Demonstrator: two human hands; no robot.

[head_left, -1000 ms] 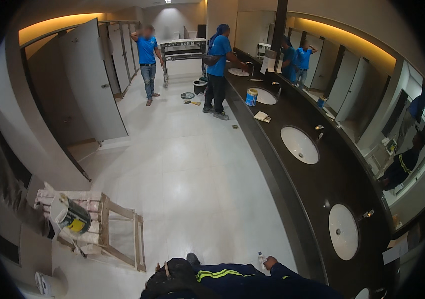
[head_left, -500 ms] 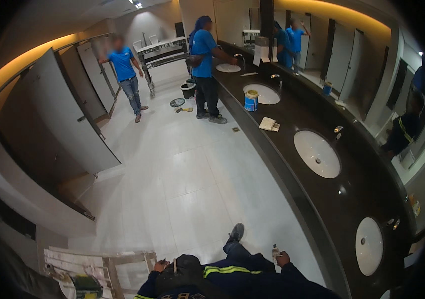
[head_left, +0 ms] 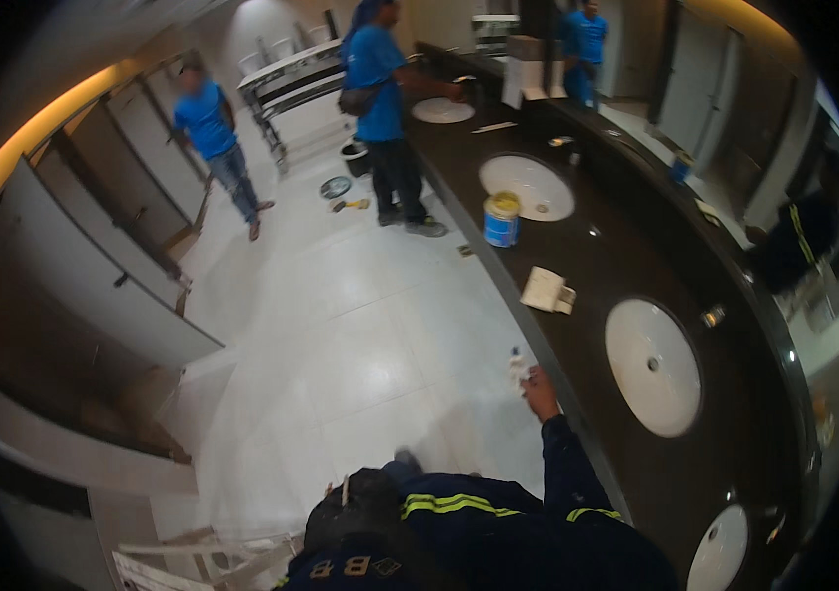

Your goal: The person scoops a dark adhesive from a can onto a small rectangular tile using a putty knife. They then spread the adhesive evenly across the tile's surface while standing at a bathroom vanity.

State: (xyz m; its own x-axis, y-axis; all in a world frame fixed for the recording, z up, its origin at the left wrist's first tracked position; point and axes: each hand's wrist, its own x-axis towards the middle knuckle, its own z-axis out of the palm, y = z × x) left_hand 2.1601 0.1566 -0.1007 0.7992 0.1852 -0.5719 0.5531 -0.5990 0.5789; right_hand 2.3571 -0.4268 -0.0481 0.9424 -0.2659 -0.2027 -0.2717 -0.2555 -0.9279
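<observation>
My right hand (head_left: 541,394) reaches forward beside the front edge of the dark counter (head_left: 592,369). Its fingers are closed around a small bottle (head_left: 517,369), pale with a dark top and somewhat blurred. My left hand is out of sight. Past my right hand, a folded beige cloth or pad (head_left: 546,292) lies on the counter. Farther along stands a blue tin (head_left: 502,219) with a yellowish rim, close to a white basin (head_left: 528,187).
A person in a blue shirt (head_left: 375,79) leans over the far basin; another (head_left: 205,118) stands near the grey stall doors (head_left: 95,266). A dark bucket (head_left: 354,158), a round lid (head_left: 335,187) and a brush (head_left: 351,205) are on the floor. A wooden frame (head_left: 203,561) is at lower left.
My right hand has moved up and forward toward the counter edge with the small bottle. My left hand has gone out of sight. The view has shifted, and the standing person has lowered an arm.
</observation>
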